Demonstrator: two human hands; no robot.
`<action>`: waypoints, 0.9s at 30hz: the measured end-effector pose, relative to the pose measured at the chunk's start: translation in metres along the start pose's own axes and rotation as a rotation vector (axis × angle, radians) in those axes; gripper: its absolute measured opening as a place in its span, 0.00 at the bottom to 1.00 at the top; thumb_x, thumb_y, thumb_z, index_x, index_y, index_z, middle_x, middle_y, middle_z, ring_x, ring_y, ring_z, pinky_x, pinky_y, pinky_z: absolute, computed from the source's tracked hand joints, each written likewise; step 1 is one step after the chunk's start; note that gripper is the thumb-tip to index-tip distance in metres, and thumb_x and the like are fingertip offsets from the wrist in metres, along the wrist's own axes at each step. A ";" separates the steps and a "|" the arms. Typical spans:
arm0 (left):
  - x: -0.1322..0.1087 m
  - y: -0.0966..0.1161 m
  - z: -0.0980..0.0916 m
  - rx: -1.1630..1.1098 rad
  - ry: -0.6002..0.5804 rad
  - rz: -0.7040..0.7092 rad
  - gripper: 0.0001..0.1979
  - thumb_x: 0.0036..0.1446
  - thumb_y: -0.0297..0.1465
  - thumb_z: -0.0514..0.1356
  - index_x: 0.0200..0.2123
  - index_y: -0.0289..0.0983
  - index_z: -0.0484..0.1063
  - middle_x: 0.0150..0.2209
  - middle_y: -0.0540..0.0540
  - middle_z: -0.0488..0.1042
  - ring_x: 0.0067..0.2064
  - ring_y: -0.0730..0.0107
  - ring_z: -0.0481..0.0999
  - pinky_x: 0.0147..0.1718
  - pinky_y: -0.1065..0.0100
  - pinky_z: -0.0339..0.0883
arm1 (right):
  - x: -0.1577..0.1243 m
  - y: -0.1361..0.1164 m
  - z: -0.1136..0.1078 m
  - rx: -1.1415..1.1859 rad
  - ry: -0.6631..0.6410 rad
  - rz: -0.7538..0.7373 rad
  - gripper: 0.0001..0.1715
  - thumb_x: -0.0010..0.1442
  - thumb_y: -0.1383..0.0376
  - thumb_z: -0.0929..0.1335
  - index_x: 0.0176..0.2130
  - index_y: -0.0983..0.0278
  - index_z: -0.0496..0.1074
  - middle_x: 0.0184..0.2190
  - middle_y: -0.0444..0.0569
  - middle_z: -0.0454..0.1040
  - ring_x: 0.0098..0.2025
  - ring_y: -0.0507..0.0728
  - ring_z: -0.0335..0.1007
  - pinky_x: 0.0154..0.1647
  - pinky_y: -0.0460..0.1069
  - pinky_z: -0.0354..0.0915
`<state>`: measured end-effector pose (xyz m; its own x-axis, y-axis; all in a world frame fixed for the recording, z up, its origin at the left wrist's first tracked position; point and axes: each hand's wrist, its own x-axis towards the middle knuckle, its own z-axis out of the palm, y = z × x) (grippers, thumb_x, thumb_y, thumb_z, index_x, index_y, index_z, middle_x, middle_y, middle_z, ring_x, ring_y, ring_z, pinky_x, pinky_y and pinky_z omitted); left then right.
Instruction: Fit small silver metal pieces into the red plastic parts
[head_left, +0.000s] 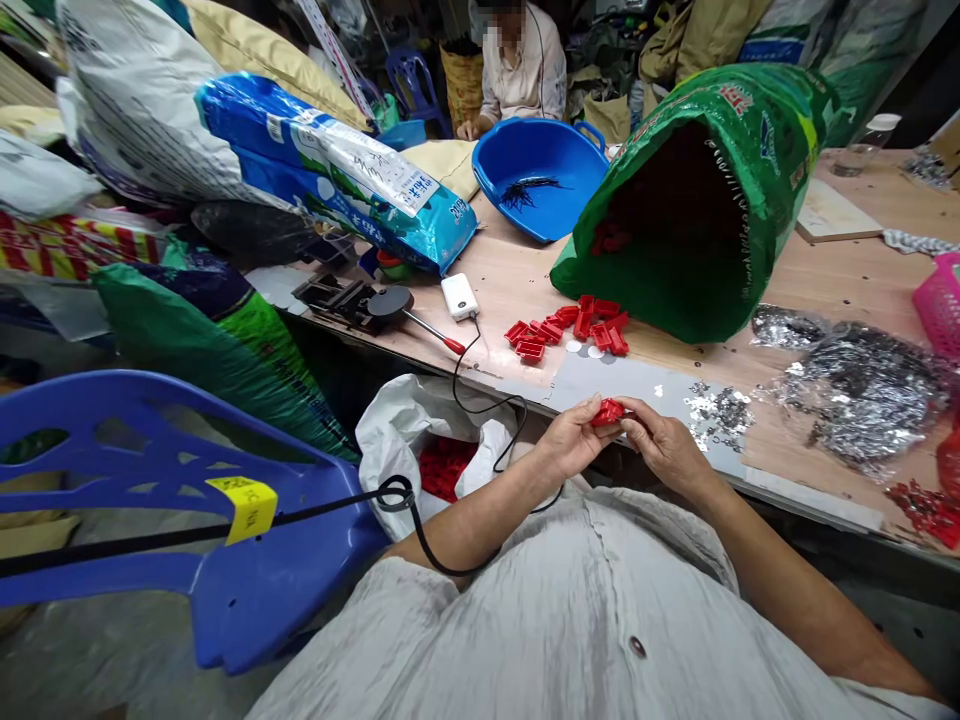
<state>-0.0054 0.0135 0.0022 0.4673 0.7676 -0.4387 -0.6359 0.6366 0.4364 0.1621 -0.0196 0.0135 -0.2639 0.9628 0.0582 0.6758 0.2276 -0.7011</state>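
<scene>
My left hand (570, 438) and my right hand (664, 445) meet at the near edge of the wooden table (825, 290), both pinched on one small red plastic part (608, 411). A loose pile of the same red parts (570, 328) lies on the table just beyond my hands. Behind it a green woven sack (712, 170) lies on its side, mouth open toward me, with more red parts inside. To the right of my hands small shiny metal pieces (716, 410) are scattered.
A white bag with red parts (442, 465) sits below the table by my left arm. A heap of silvery metal pieces (862, 385), a blue basin (536, 180), a white power bank (459, 296) with cable, a blue chair (187, 500), and another person (521, 65) seated at the far side.
</scene>
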 end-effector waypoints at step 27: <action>-0.111 0.137 -0.095 1.173 0.236 0.211 0.20 0.40 0.34 0.70 0.39 0.41 0.71 0.37 0.48 0.78 0.40 0.62 0.78 0.42 0.62 0.72 | 0.091 0.046 -0.013 -0.397 0.180 0.211 0.22 0.62 0.53 0.65 0.53 0.56 0.72 0.33 0.48 0.79 0.35 0.60 0.74 0.31 0.50 0.60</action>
<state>-0.2027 0.0080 0.0356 0.2203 0.9096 -0.3523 0.3130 0.2761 0.9087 0.1780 0.0804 -0.0046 0.0071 0.9959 0.0901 0.9213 0.0285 -0.3878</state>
